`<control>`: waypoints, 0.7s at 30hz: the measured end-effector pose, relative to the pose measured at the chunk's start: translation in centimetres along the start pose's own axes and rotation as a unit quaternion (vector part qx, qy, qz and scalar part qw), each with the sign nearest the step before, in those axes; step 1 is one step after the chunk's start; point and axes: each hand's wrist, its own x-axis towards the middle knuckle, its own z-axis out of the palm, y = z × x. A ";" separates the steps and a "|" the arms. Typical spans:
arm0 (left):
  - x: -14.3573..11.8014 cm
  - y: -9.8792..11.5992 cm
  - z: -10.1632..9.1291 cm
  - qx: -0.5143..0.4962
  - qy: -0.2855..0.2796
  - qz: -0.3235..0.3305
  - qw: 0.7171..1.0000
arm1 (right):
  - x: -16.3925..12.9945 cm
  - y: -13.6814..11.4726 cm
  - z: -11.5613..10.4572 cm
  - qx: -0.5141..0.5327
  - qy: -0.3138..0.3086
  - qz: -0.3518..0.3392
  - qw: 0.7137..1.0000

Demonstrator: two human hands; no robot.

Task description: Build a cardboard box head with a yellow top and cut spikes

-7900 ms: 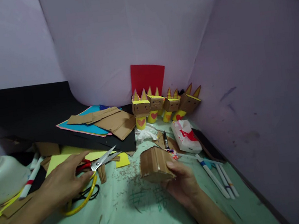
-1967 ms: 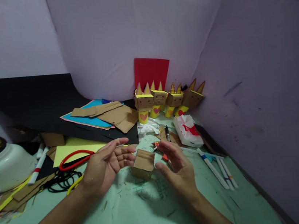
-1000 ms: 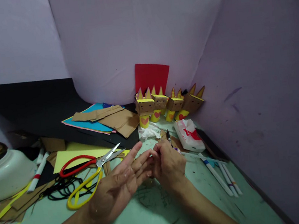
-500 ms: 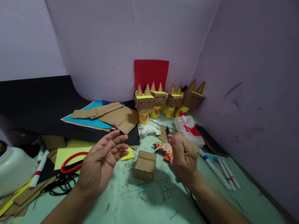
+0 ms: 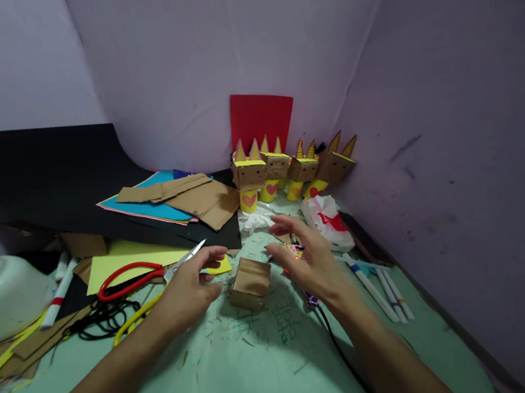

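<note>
Our left hand (image 5: 188, 290) and right hand (image 5: 307, 261) now sit low on either side of the small cardboard box (image 5: 250, 282), which stands on the green table (image 5: 248, 379) between them. Half a second ago both were lifted and further from it, the right curled into a loose fist; a second ago they were joined in front of us, covering the box. So the hands have parted, dropped and closed in, and we judge them to be about to take hold of the box again.

The left hand is half open, fingers bent and relaxed, thumb just short of the box's near-left corner; we see no contact, and it holds nothing. The right hand is spread wide, palm down, hovering just beyond and to the right of the box, also empty.

Just left of the left hand lie the red and yellow scissors (image 5: 142, 280), blades pointing past its fingertips toward a yellow paper scrap (image 5: 218, 266). Beyond the right hand stand four finished cardboard figures (image 5: 288, 170); to its right lie white marker pens (image 5: 375, 285).
</note>
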 end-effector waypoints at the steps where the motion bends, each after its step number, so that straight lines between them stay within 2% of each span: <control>1: 0.0 -0.1 0.1 0.012 -0.009 -0.004 1.000 | -0.2 -0.2 0.1 -0.011 -0.045 0.003 0.999; 4: 0.2 -0.6 0.4 0.026 -0.019 -0.010 0.999 | -1.2 -0.7 1.0 -0.051 -0.172 0.013 0.984; 7: 0.4 -0.9 0.5 0.022 -0.002 -0.013 1.000 | -1.7 -0.9 2.0 -0.077 -0.229 0.036 0.970; 9: 0.5 -0.8 0.3 0.006 0.015 -0.019 1.000 | -1.6 -0.7 2.2 -0.038 -0.206 0.059 0.976; 12: 0.3 -0.5 0.1 -0.060 0.020 -0.009 0.998 | -1.0 -0.1 2.1 0.151 -0.134 0.096 0.975; 14: 0.0 -0.4 0.0 -0.119 -0.009 0.018 0.993 | -0.7 0.4 2.2 0.299 -0.080 0.106 0.945; 16: -0.3 -0.5 0.1 -0.149 -0.062 0.052 0.986 | -0.7 0.6 2.7 0.397 -0.049 0.104 0.910; 19: -0.7 -0.6 0.5 -0.136 -0.134 0.084 0.978 | -1.1 0.8 3.8 0.453 -0.083 0.109 0.881; 21: -0.8 -0.6 0.8 -0.098 -0.129 0.095 0.982 | -1.4 0.8 4.2 0.451 -0.118 0.093 0.880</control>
